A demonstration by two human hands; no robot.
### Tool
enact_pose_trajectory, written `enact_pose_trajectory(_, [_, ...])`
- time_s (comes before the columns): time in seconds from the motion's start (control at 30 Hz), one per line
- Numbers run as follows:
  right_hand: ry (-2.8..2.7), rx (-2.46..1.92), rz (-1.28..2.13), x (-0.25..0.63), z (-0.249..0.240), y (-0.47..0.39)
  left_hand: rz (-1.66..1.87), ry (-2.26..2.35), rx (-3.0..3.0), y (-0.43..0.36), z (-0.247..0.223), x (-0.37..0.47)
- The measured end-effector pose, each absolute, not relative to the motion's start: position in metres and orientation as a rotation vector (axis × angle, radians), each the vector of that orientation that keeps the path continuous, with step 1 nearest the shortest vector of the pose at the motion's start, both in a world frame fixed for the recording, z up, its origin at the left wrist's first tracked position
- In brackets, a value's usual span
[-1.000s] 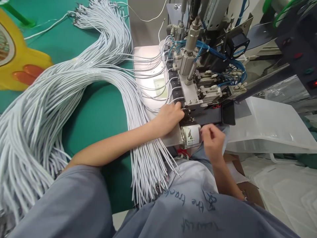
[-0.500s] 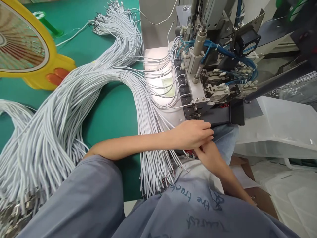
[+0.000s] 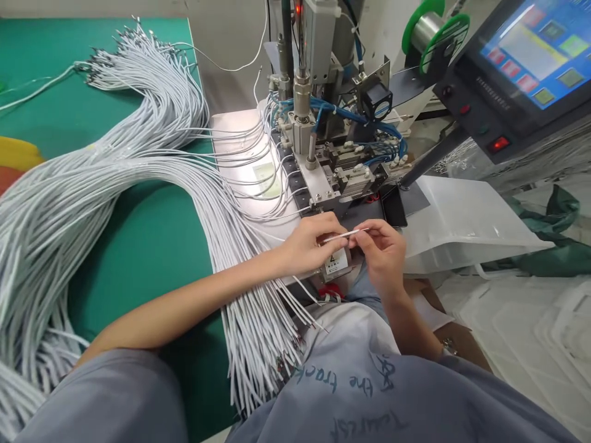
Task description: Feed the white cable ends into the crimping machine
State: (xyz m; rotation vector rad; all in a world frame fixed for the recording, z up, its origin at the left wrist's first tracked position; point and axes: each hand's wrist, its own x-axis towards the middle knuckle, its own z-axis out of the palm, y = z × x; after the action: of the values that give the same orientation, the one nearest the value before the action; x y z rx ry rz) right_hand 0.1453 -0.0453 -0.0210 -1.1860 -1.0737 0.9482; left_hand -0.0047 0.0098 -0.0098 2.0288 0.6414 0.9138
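Observation:
A short stretch of white cable (image 3: 340, 236) runs between my two hands, just in front of the machine (image 3: 318, 184). My left hand (image 3: 314, 243) pinches it between thumb and fingers, and my right hand (image 3: 379, 249) grips its thin end with the fingertips. Under my left forearm lies a thick bundle of white cables (image 3: 253, 344), its cut ends hanging near my lap. Several single cables reach across the pale plate (image 3: 235, 132) into the machine's dark block.
A touch screen (image 3: 530, 55) and a green solder spool (image 3: 427, 31) stand at the upper right. Below them is a translucent bin (image 3: 466, 215). More cables spread over the green table mat (image 3: 143, 246). A yellow object (image 3: 18, 154) shows at the left edge.
The view has shifted to the right, bringing in the screen and spool. My hands, crossed over each other before, are now side by side with the cable visible between them.

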Motion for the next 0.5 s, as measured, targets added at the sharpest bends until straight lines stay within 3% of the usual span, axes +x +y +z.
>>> enact_pose_trajectory(0.13, [-1.124, -1.219, 0.95, 0.146, -0.02, -0.042, 0.978, 0.684, 2.031, 0.011, -0.008, -0.007])
enact_pose_trajectory(0.3, [-1.383, -1.256, 0.838, 0.162, -0.008, -0.033, 0.808, 0.577, 2.187, 0.019, -0.005, -0.012])
enact_pose_trajectory(0.5, [-1.427, -1.262, 1.011, 0.17, -0.009, -0.027, 0.746, 0.574, 2.228, 0.019, -0.002, -0.013])
